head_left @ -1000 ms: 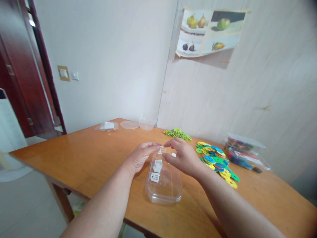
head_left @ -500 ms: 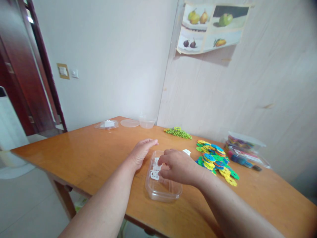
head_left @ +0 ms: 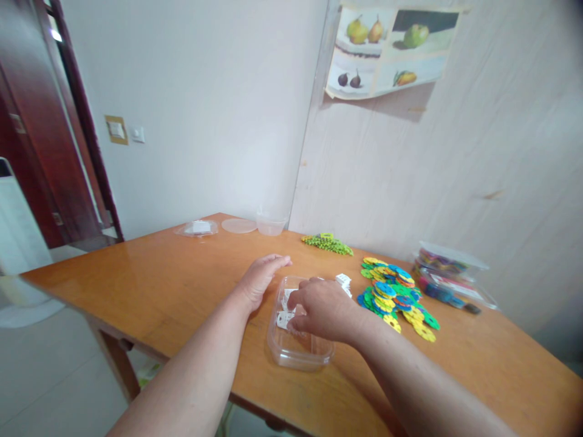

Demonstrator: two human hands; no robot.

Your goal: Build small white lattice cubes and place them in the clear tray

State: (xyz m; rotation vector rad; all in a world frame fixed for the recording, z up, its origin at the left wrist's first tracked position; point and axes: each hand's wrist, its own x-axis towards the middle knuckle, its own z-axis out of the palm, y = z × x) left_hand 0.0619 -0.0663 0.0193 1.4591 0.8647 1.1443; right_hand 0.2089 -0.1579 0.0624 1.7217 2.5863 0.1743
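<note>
A clear plastic box (head_left: 300, 359) sits on the table in front of me, with small white flat pieces (head_left: 284, 320) inside at its left. My right hand (head_left: 321, 311) reaches over the box, thumb and fingers curled around one of the white pieces; its fingertips are partly hidden. My left hand (head_left: 264, 279) rests on its edge at the far left side of the box, fingers stretched out and holding nothing. More white pieces (head_left: 343, 281) lie on the table just beyond my right hand.
Right of the box spreads a pile of blue, green and yellow notched discs (head_left: 401, 297). Farther back are green pieces (head_left: 327, 244), a clear tub (head_left: 271, 224), a round lid (head_left: 239, 226) and a clear package (head_left: 198, 227). Filled containers (head_left: 450, 273) stand against the wall.
My right hand has shifted slightly left and down, its thumb closer to the white pieces in the box. More of the white pieces on the table now shows. My left hand has stayed put.
</note>
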